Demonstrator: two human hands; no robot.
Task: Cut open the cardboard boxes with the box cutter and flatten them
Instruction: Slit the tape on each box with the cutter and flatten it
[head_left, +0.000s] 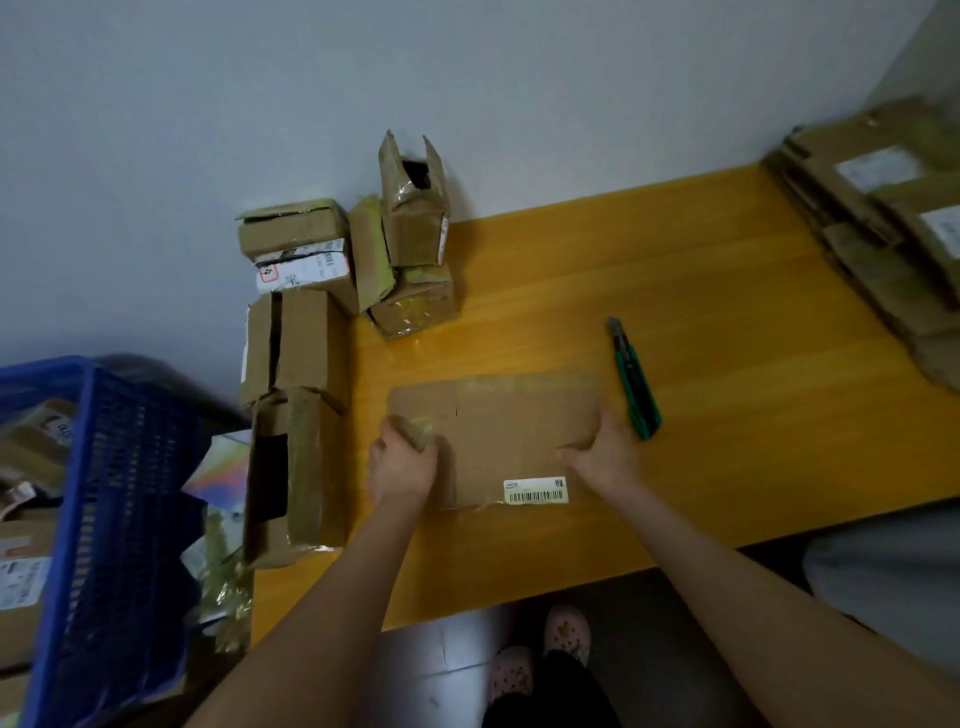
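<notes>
Both hands pin flattened box (498, 441) near table (727, 312) front edge. Left hand (402, 467) fingers curled round left end, right hand (605, 457) fingers flat, pressing right end. Box cutter (635, 382) parked just right, probably done with.

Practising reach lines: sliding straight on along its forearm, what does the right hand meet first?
The right hand already touches the flattened cardboard; beyond it, probably the small taped box.
</notes>
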